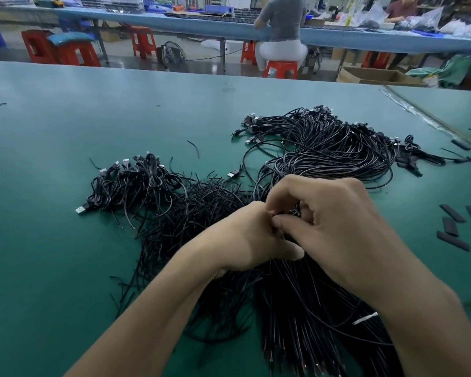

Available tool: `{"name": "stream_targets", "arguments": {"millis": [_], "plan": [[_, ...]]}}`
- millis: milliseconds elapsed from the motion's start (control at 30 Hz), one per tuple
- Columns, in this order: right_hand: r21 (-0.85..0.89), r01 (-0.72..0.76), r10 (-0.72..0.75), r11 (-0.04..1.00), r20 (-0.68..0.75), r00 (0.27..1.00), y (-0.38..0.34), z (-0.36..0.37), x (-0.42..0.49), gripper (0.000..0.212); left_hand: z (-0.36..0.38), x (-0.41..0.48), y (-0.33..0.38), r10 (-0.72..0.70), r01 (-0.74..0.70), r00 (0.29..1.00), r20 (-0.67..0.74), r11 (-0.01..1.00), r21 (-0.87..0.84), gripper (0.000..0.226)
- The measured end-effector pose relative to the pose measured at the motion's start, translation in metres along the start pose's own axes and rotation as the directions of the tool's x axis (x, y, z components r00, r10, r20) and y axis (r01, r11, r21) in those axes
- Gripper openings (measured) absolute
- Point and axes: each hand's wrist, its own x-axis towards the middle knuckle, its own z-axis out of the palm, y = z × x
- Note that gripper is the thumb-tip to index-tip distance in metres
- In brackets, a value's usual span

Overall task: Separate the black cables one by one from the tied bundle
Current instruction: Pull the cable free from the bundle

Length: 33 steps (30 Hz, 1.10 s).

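Where left hand (244, 242) meets right hand (337, 224), both pinch the white-tied bundle (297, 303).

The left hand (245, 238) and right hand (335, 221) pinch black cables (280, 272) of the tied bundle (310, 308) on the green table (65, 213).

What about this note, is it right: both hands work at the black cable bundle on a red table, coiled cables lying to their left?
No: the head view shows the table green, not red. The left hand and right hand do work at the black cable bundle, coiled cables to their left.
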Motion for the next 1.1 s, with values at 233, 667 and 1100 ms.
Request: {"name": "stream_targets", "arguments": {"millis": [233,667,1100], "plan": [[0.042,0.027,-0.025,0.999,-0.031,0.999,0.001,0.009,0.001,0.016,-0.003,-0.002,-0.003,-0.042,0.034,0.999,-0.024,0.970,-0.241,0.020],[0.652,-0.034,0.305,0.757,-0.307,0.902,0.001,0.010,0.008,0.028,-0.001,0.002,0.012,0.126,-0.353,0.909,-0.398,0.740,-0.572,0.008],[0.970,-0.129,0.497,0.208,0.009,0.868,0.007,0.010,0.014,0.035,-0.002,-0.002,-0.001,0.507,-0.548,0.684,-0.525,0.832,0.091,0.026]]}}
